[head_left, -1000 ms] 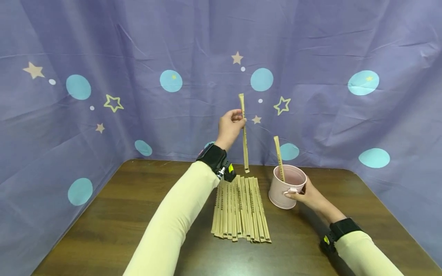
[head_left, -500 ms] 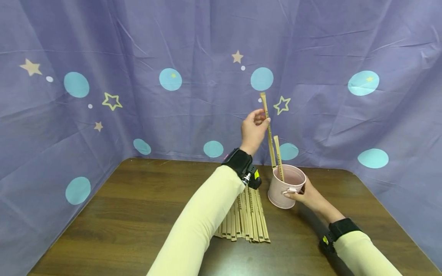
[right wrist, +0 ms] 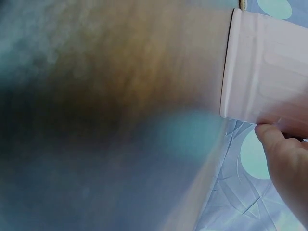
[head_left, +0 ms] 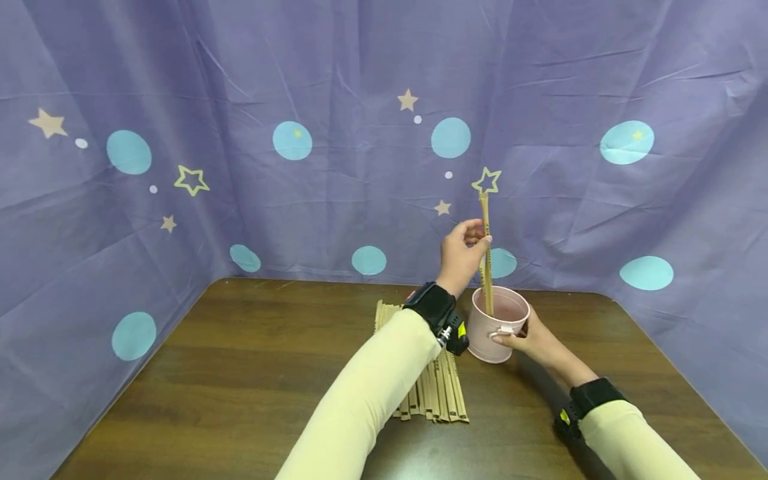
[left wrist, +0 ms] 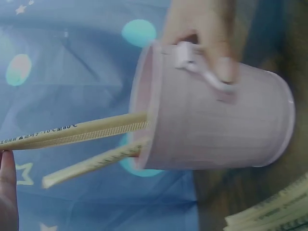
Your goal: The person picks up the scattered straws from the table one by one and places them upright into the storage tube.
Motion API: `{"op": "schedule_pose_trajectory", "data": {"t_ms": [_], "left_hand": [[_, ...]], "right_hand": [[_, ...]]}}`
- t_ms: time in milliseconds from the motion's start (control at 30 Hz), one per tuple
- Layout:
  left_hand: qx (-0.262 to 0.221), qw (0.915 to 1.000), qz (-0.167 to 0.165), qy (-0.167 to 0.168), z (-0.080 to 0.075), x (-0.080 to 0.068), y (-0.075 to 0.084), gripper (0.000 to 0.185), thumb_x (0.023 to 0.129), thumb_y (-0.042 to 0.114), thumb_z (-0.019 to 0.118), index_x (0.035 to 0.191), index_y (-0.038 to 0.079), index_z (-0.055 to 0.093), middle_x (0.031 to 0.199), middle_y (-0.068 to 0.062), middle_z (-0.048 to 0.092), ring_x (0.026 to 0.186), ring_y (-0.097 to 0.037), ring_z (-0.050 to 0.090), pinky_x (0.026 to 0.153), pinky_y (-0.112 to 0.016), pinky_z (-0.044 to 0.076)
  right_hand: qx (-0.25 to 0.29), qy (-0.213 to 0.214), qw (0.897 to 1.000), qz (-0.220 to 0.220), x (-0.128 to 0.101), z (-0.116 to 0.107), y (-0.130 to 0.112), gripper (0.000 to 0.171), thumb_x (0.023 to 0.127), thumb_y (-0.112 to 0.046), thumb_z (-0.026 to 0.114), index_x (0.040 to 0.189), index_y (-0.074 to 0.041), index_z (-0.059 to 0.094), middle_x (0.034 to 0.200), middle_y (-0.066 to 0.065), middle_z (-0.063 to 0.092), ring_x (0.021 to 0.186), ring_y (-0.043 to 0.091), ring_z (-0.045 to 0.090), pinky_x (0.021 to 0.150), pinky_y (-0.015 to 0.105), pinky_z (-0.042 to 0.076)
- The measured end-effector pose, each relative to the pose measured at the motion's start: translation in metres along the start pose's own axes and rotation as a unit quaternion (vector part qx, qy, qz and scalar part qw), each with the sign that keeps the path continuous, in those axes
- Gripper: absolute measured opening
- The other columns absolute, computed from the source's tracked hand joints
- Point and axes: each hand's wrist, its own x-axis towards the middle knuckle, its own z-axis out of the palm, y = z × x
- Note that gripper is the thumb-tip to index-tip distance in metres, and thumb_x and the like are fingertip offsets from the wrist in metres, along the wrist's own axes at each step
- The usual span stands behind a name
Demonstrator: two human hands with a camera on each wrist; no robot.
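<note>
A long, flat, paper-wrapped wooden stick (head_left: pixel 485 240) is pinched between the thumb and curled fingers of the left hand (head_left: pixel 461 255), upright, with its lower end already inside the mouth of the pale pink, ribbed plastic cup with a small side handle (head_left: pixel 498 325). A second period earlier the same stick was held high over the row of sticks, well to the nine o'clock side of the cup; it has since been carried across and lowered, so the drop into the cup appears nearly complete and only the release seems to be left. A second wrapped stick (left wrist: pixel 91 167) is already leaning inside the cup (the two are seen side by side from the left wrist view).

The cup is steadied at its four o'clock side by the right hand (head_left: pixel 534 340), whose fingers are curled round the wall just below the handle; it has not shifted on the dark brown wooden table (head_left: pixel 240 373). At the cup's eight o'clock, the flat row of remaining paper-wrapped sticks (head_left: pixel 441 393) lies on the table, partly hidden under the cream sleeve (head_left: pixel 366 400). Behind everything hangs a purple cloth with stars and teal dots (head_left: pixel 240 100).
</note>
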Motion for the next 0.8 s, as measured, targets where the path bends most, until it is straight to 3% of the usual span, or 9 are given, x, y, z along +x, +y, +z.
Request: {"op": "schedule_pose_trajectory", "data": {"t_ms": [300,800], "left_hand": [[0.007,0.9997,-0.016,-0.019,-0.001,-0.015,-0.031,0.029,0.091,-0.004,0.067,0.12,-0.01,0.066,0.103,-0.027,0.072,0.094,-0.033,0.072,0.081,-0.014,0.054],[0.017,0.9955,-0.085,-0.038,0.001,-0.027,-0.049,0.03,0.09,-0.002,0.07,0.12,-0.007,0.068,0.102,-0.023,0.073,0.09,-0.026,0.073,0.074,-0.013,0.054]], "right_hand": [[-0.001,0.006,1.0,-0.021,0.001,-0.001,0.004,0.087,0.085,0.001,0.078,0.151,0.01,0.022,0.14,0.035,0.047,0.109,-0.018,0.047,0.092,0.005,0.042],[-0.014,0.007,1.0,-0.013,0.001,-0.002,0.003,0.088,0.085,-0.002,0.078,0.151,0.011,0.021,0.14,0.035,0.047,0.113,-0.011,0.047,0.092,0.005,0.042]]}}
